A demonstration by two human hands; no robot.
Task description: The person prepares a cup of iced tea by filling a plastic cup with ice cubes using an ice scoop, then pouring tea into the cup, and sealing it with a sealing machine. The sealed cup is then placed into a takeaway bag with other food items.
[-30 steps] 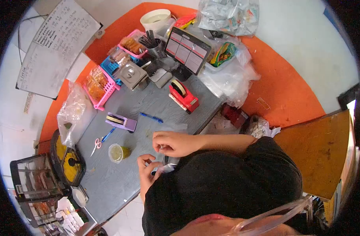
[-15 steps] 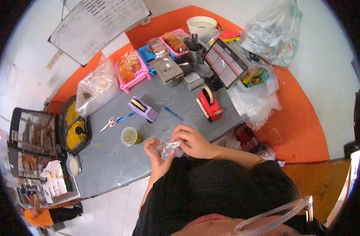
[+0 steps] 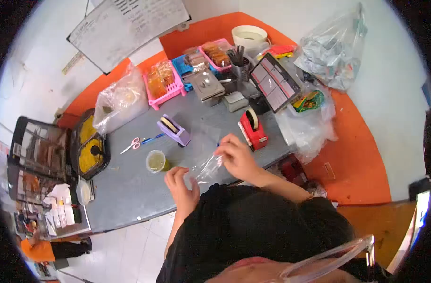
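Note:
A clear plastic bag (image 3: 207,166) stretches between my two hands near the front edge of the grey table. My right hand (image 3: 239,159) pinches its right side, fingers bent together. At the bag's left side, my left hand (image 3: 181,188) grips it with curled fingers and thumb; the exact contact is hard to make out. The bag's thin far part lies toward the purple tape dispenser (image 3: 176,132). Just left of my left hand stands a lidded clear cup (image 3: 156,161) of greenish contents. A red tape dispenser (image 3: 254,131) is beyond my right hand.
Scissors (image 3: 130,145) and a blue pen (image 3: 152,138) lie on the table (image 3: 126,188). Along the back are a pink basket (image 3: 167,96), a lidded metal container (image 3: 207,86) and a tablet (image 3: 275,82). A black tray with yellow contents (image 3: 89,153) sits left. Another person (image 3: 41,249) is at lower left.
The plastic bag has gone from bunched up to spread out. My right hand has moved up and to the right, away from my left hand, which has shifted slightly left.

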